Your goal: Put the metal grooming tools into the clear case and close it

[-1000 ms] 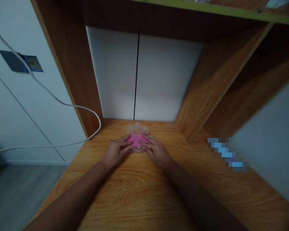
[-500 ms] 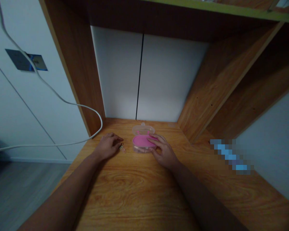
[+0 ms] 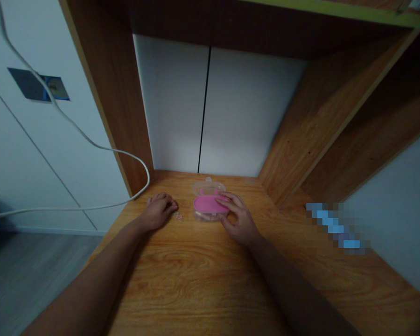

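A clear oval plastic case [image 3: 205,217] with a pink inner cover [image 3: 209,204] stands at the back of the wooden desk. Its transparent lid [image 3: 209,187] is tipped open toward the wall. My right hand [image 3: 238,218] holds the case's right end, fingers over the pink cover and thumb at the front side. Left of the case, my left hand [image 3: 159,208] rests on the desk with its fingertips pinched together; what is between them is too small to make out. Right by those fingertips lie a few tiny loop-like pieces [image 3: 178,216], perhaps small bands.
Wooden side panels [image 3: 105,102] and a white back wall [image 3: 178,107] enclose the desk's far end. A white cable [image 3: 91,140] hangs at the left and loops near the desk edge. At the right lies a blurred-out blue item [image 3: 332,226].
My left fingers have closed over the dark small piece that showed beside them, and it is now hidden. My right hand stays on the case. The view has shifted slightly.
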The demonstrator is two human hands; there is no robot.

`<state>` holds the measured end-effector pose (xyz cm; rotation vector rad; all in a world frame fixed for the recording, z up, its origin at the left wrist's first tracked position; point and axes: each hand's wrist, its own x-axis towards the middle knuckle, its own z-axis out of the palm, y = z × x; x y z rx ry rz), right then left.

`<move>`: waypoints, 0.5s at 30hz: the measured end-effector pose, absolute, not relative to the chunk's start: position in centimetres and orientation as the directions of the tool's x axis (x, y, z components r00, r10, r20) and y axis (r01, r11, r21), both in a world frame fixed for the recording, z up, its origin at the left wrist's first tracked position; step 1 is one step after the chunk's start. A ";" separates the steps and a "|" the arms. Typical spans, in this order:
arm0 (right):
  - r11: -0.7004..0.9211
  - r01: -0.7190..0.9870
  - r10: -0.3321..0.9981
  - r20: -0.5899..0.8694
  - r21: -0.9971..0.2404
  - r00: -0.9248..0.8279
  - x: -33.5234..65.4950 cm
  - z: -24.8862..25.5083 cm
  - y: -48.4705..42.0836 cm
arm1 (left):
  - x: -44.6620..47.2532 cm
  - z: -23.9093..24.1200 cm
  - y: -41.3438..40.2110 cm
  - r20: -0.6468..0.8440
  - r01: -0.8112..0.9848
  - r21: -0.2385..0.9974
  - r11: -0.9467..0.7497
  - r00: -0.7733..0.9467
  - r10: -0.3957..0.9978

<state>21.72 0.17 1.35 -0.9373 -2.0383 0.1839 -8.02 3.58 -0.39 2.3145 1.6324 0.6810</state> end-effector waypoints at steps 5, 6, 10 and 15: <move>0.712 0.536 0.667 0.675 -0.453 -0.316 21.8 1.3 0.2 | -9.0 -0.3 3.9 0.267 0.740 0.544 -0.395 0.293 0.918; 0.714 0.533 0.664 0.680 -0.455 -0.310 21.8 1.3 0.2 | -9.2 -0.3 3.9 0.263 0.725 0.561 -0.400 0.301 0.916; 0.724 0.526 0.642 0.715 -0.446 -0.278 21.9 1.3 0.2 | -9.3 -0.3 3.8 0.261 0.644 0.659 -0.388 0.289 0.921; 0.759 0.562 0.537 0.805 -0.330 -0.253 21.7 1.8 -0.3 | -7.1 0.8 3.2 0.290 0.391 0.858 -0.334 0.168 0.942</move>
